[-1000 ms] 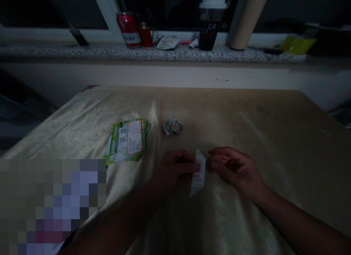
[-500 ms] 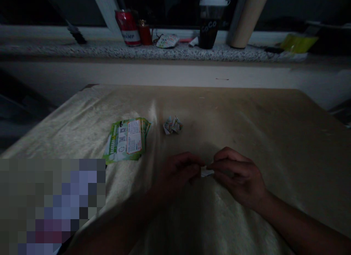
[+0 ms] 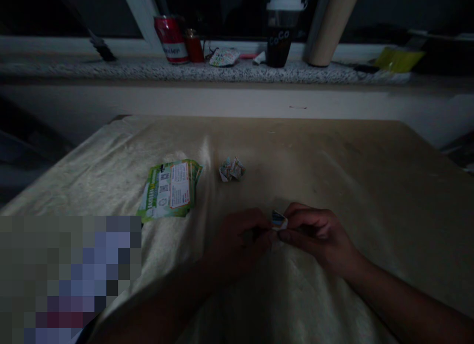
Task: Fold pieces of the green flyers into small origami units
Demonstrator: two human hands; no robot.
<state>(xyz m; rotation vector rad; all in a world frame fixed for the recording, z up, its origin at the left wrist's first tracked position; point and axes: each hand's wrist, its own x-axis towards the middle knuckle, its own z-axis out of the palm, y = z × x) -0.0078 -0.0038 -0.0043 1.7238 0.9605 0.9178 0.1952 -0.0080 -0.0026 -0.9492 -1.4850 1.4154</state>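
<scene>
A small folded piece of paper (image 3: 279,220), printed dark blue, orange and white, is pinched between my two hands above the cloth. My left hand (image 3: 244,238) grips it from the left with thumb and fingers closed. From the right, my right hand (image 3: 320,235) pinches it between thumb and forefinger. Beyond my hands lies a folded paper shape (image 3: 232,169) with printed, pointed facets. To the left of it is a stack of green printed leaflets (image 3: 168,188), slightly fanned at the right edge.
A pale cloth covers the table (image 3: 314,151). On the stone windowsill (image 3: 129,70) behind stand a red can (image 3: 171,40), a red lighter-like object (image 3: 194,47), a crumpled printed paper (image 3: 224,57), a dark CoCo cup (image 3: 281,38), a tan cylinder (image 3: 333,28) and a yellow item (image 3: 399,60).
The paper has turned between my fingers, so a coloured printed face now points up where a white edge showed. My right fingers have shifted their pinch. The leaflets and folded shape stay put.
</scene>
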